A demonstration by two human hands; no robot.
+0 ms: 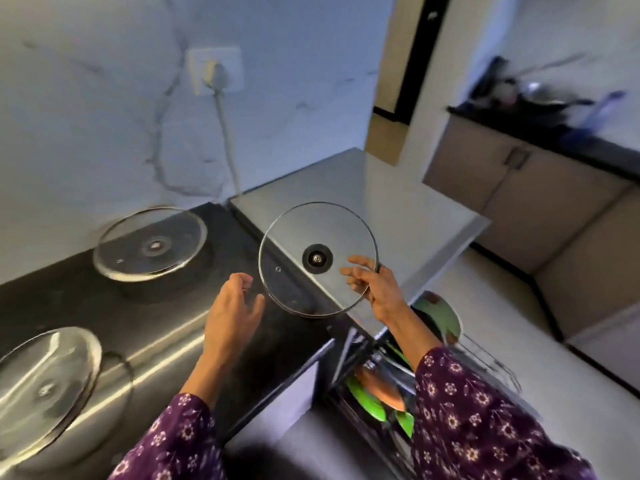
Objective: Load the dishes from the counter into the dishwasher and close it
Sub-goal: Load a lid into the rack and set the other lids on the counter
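Right hand (377,289) grips the glass lid (317,259) at its right rim, with the fingertips visible through the glass and the thumb on the far side of the edge. The lid is held in the air and tilted toward the camera, with its black centre knob (317,258) facing the viewer. It sits over the seam between the black tabletop (180,327) and the grey appliance top (398,202). Left hand (232,306) is open, fingers loosely curved and holding nothing, just beside the lid's lower-left rim; contact with the rim cannot be told. A second glass lid (150,249) lies flat on the tabletop near the marble wall, well left of the held lid. A third glass lid (45,386) lies at the lower-left corner, blurred. Below the grey top the dishwasher rack (491,362) is pulled out, under the right forearm. Green plates (367,401) and an orange plate (384,388) stand in it, and another green dish (445,320) stands further back. Both arms wear purple floral sleeves (485,420). On the wall a plug (218,72) sits in a white socket, its cord running down behind the tabletop. A far counter (540,109) at upper right carries blurred cookware that is too smeared to name.
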